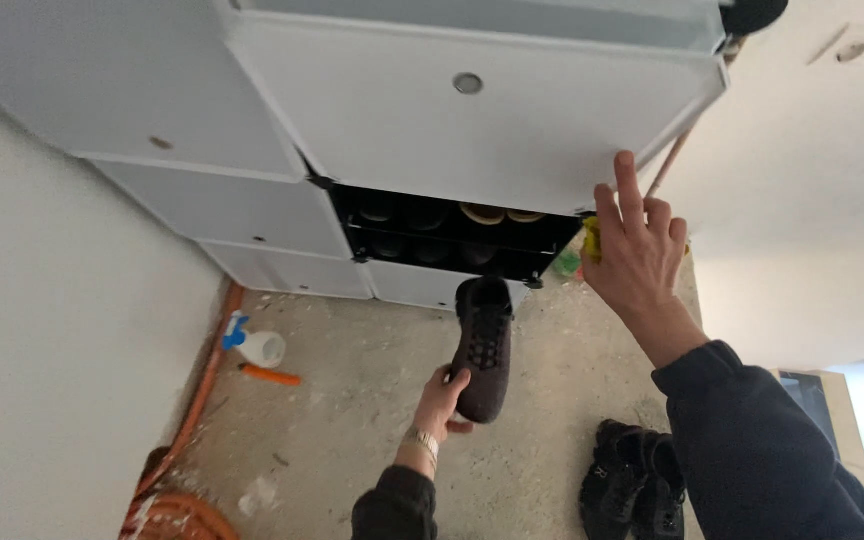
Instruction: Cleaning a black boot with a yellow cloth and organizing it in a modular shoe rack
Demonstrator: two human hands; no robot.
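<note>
Fingers of left hand: wrapped round dark shoe's heel. Right hand: fingers spread, propping white cabinet door. Advice: keep door high, slide shoe toe-first into far shelf.

I see few packages. A spray bottle lies on the concrete floor near the left wall, on its side: white body, blue trigger head pointing towards the wall. I cannot make out any label on it. Just beside it, towards me, lies an orange stick, which may be a pen or a tube; I cannot tell which. At the cabinet's lower right corner, past my right hand, something green and something yellow show, partly hidden; they could be bottles or packs, too blurred to say. No signs or screens in view.
</note>
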